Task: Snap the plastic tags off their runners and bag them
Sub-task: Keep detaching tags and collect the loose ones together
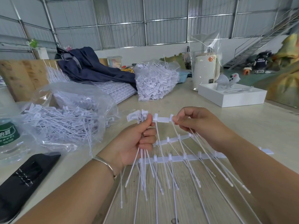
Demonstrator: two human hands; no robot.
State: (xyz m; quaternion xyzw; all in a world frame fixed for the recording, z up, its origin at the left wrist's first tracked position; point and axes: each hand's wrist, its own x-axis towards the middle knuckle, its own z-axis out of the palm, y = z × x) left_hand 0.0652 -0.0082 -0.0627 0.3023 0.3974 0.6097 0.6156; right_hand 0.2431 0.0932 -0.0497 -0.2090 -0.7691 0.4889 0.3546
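Observation:
My left hand (137, 143) grips a bunch of loose white plastic tags (142, 168), their heads up by my thumb and their long tails hanging down. My right hand (194, 125) pinches the end of a short white runner strip (162, 119) that spans between both hands, with tags still on it. Two more runner strips with tags (176, 158) lie flat on the table below my hands. An open clear plastic bag (68, 120) holding several loose tags lies to the left.
A water bottle (8, 136) and a black pouch (22, 180) sit at the left. Behind are a heap of tags (155, 83), stacked runner sheets (116, 91), dark blue cloth (90, 65), a white box (233, 96) and a white canister (205, 70).

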